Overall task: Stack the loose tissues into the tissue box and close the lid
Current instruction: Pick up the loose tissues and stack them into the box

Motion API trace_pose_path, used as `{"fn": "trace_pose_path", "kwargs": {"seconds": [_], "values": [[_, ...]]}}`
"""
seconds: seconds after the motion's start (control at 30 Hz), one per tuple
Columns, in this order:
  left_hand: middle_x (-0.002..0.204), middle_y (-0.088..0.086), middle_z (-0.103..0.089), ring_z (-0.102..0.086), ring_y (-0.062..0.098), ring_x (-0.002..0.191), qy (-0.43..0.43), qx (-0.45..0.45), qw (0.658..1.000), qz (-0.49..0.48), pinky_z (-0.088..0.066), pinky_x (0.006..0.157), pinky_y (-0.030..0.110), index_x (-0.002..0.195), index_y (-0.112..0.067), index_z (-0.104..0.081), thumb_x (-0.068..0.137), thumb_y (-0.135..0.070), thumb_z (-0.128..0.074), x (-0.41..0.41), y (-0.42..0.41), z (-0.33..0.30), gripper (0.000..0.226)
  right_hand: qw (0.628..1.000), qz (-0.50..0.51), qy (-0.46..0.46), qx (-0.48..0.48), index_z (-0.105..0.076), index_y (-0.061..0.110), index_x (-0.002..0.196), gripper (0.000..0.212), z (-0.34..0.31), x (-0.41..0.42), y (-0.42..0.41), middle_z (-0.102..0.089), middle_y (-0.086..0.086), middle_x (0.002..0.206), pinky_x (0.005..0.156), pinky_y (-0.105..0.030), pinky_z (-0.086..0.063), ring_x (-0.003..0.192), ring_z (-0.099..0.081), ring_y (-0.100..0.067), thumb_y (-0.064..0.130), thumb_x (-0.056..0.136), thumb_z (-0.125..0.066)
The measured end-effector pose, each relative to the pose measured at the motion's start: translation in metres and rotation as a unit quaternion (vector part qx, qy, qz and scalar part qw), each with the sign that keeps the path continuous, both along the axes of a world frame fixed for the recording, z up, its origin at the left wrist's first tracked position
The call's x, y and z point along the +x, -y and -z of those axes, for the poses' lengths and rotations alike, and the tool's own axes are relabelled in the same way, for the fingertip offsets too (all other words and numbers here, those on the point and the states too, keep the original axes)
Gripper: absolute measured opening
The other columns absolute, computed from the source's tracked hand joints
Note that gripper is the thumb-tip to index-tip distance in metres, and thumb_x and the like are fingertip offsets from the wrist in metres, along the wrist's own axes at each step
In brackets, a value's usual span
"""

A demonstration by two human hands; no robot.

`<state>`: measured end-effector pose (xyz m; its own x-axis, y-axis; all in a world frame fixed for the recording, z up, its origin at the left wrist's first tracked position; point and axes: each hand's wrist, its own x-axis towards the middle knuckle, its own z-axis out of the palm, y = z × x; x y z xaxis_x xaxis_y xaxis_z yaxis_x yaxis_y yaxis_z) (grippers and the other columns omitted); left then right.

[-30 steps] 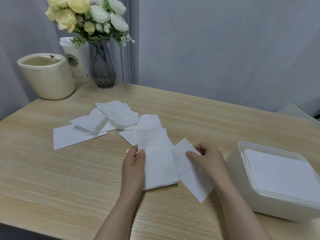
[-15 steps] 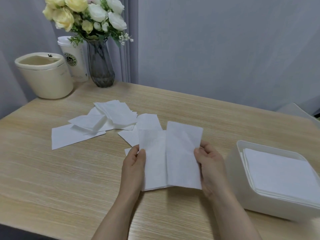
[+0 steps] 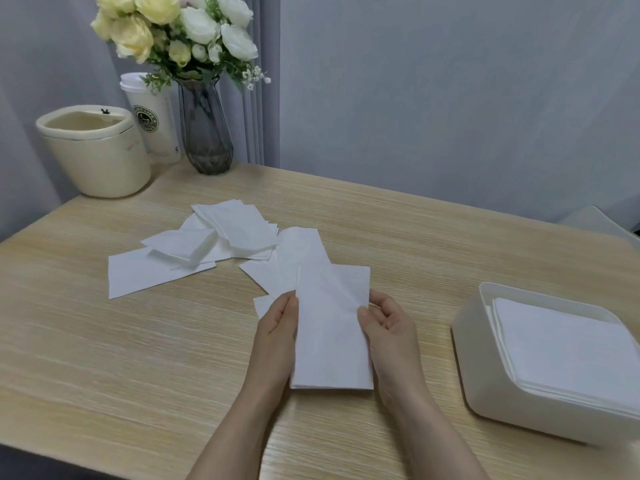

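While the left hand (image 3: 277, 332) grips the folded tissue (image 3: 332, 334) edge, the right hand (image 3: 388, 329) pinches opposite; forearms converge.

tissue box (image 3: 485, 382): right side cut off by frame edge; lid not identifiable
held tissues (image 3: 332, 337): side edges covered by left hand (image 3: 277, 337) and right hand (image 3: 388, 334); sheet count unclear
loose tissues (image 3: 207, 247): overlapping, lower sheets partly hidden, count unclear
flowers (image 3: 173, 32): top cropped
cup (image 3: 152, 123): partly behind vase (image 3: 204, 133); logo text unreadable
bench (image 3: 104, 358): left and bottom edges out of frame
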<state>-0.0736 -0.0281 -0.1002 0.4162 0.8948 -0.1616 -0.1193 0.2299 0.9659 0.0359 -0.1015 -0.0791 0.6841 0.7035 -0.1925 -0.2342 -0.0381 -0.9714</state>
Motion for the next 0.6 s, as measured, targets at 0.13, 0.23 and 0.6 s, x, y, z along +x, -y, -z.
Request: {"fn": "trace_pose_path", "kwargs": {"seconds": [0.13, 0.23, 0.6], "values": [[0.102, 0.0, -0.073, -0.067, 0.015, 0.098, 0.0, 0.025, 1.0, 0.006, -0.049, 0.083, 0.03, 0.102, -0.016, -0.07, 0.105, -0.03, -0.039, -0.0008, 0.0003, 0.0012, 0.034, 1.0, 0.0, 0.012, -0.001, -0.063, 0.017, 0.1, 0.021, -0.0002, 0.0003, 0.0004, -0.076, 0.001, 0.085, 0.054, -0.021, -0.05, 0.068, -0.069, -0.01, 0.001, 0.096, -0.05], [0.102, 0.004, -0.074, -0.068, 0.017, 0.095, 0.005, 0.025, 0.999, 0.022, -0.051, 0.085, 0.033, 0.102, -0.014, -0.069, 0.103, -0.029, -0.044, -0.0009, 0.001, 0.0011, 0.03, 1.0, -0.001, 0.02, 0.001, -0.064, 0.016, 0.101, 0.021, -0.0003, -0.0001, -0.0005, -0.075, 0.001, 0.084, 0.055, -0.022, -0.05, 0.068, -0.068, -0.01, 0.001, 0.096, -0.05], [0.098, 0.009, -0.075, -0.068, 0.031, 0.094, 0.01, 0.014, 1.0, 0.003, -0.052, 0.085, 0.045, 0.106, -0.019, -0.069, 0.101, -0.012, -0.048, 0.001, -0.0014, 0.008, 0.022, 0.999, 0.001, 0.033, 0.008, -0.065, 0.021, 0.101, 0.023, -0.0002, -0.0003, 0.0021, -0.07, -0.003, 0.079, 0.06, -0.022, -0.05, 0.07, -0.064, -0.012, 0.001, 0.094, -0.053]]}}
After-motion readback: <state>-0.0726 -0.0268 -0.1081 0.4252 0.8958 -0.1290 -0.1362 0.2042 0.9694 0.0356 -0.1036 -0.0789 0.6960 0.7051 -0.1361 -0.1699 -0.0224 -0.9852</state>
